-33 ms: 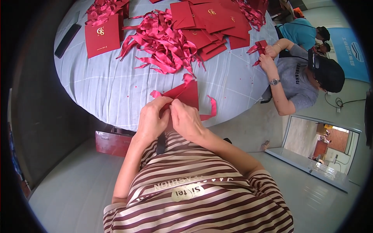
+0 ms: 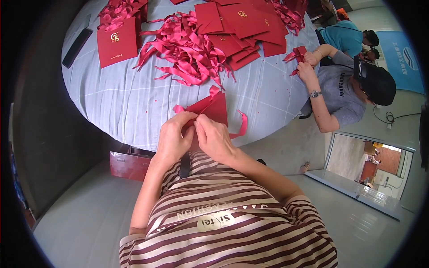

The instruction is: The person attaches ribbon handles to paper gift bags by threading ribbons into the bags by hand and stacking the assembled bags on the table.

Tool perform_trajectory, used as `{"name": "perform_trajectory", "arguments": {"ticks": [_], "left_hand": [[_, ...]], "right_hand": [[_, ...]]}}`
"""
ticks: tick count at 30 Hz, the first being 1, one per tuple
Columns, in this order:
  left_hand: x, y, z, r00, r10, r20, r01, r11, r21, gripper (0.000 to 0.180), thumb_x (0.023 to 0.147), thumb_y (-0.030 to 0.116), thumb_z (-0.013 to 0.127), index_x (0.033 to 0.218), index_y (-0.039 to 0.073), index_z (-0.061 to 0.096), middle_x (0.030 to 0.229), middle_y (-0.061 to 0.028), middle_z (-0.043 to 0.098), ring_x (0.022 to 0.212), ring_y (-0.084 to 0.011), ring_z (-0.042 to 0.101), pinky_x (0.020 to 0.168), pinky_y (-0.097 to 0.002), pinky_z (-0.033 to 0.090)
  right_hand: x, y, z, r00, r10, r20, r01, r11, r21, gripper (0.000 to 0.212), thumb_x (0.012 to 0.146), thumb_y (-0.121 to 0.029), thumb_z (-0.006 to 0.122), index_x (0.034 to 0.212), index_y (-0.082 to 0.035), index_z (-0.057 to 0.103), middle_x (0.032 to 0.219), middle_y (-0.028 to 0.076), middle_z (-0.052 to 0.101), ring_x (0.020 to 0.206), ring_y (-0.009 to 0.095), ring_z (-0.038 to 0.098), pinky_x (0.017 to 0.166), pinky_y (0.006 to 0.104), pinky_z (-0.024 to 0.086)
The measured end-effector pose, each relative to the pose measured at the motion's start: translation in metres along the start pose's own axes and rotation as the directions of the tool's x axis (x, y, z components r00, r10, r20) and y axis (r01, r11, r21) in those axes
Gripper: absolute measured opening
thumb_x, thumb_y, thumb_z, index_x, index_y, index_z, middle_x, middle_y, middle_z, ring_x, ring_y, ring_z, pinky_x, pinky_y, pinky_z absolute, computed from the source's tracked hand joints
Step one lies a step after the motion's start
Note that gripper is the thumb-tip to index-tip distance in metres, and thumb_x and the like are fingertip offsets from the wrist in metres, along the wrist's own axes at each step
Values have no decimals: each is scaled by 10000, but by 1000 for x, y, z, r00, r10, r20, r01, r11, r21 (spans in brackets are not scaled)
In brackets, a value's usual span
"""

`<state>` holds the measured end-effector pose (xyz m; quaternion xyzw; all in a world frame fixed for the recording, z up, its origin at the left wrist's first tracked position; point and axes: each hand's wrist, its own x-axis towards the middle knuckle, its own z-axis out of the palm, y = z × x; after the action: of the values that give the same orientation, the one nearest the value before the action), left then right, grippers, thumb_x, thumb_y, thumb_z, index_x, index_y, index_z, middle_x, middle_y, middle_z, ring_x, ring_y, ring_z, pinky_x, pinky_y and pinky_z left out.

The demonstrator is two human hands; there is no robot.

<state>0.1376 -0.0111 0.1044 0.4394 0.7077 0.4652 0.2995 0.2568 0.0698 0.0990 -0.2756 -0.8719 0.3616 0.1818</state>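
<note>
A small red paper bag point(image 2: 216, 108) with pink-red ribbon lies tilted at the near edge of the round table. Closed on its near edge are the thumb and fingers of my left hand point(image 2: 176, 134). My right hand point(image 2: 214, 137) pinches the same edge close beside it, and the fingertips nearly meet. What exactly lies between the fingertips is hidden. One ribbon end point(image 2: 178, 108) sticks out beyond my left fingers, and another ribbon point(image 2: 243, 123) curls to the right of the bag.
A pale checked cloth point(image 2: 120, 100) covers the table. Beyond my hands lie a heap of ribbons point(image 2: 183, 49), piled red bags point(image 2: 246, 22), another bag point(image 2: 117, 42) and a dark phone point(image 2: 77, 47). On the right, a person in grey point(image 2: 344, 89) handles a red piece with ribbon.
</note>
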Motion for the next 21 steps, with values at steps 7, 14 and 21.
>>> {"name": "perform_trajectory", "arguments": {"ticks": [7, 14, 21], "left_hand": [[1, 3, -14, 1000, -20, 9, 20, 1000, 18, 262, 749, -46, 630, 1008, -8, 625, 850, -115, 643, 680, -197, 578, 606, -285, 450], [1, 19, -23, 963, 259, 69, -268, 920, 287, 218, 722, -17, 661, 912, 50, 580, 762, -97, 606, 719, -288, 549, 681, -375, 409], [-8, 14, -15, 931, 358, 69, -355, 847, 395, 203, 709, -31, 658, 868, 51, 563, 728, -73, 592, 653, -248, 531, 616, -360, 374]], "right_hand": [[15, -5, -33, 980, 92, 174, -107, 991, 79, 162, 850, -129, 635, 941, -13, 568, 804, 164, 600, 712, 345, 610, 619, 402, 473], [46, -4, -62, 963, -237, 126, 254, 958, -137, 84, 813, -91, 617, 859, -23, 636, 857, 110, 577, 760, 308, 580, 722, 397, 468], [78, -25, -68, 715, 67, 696, 130, 965, -227, 172, 794, -125, 527, 795, -62, 687, 787, 150, 635, 772, 350, 611, 687, 432, 467]]}}
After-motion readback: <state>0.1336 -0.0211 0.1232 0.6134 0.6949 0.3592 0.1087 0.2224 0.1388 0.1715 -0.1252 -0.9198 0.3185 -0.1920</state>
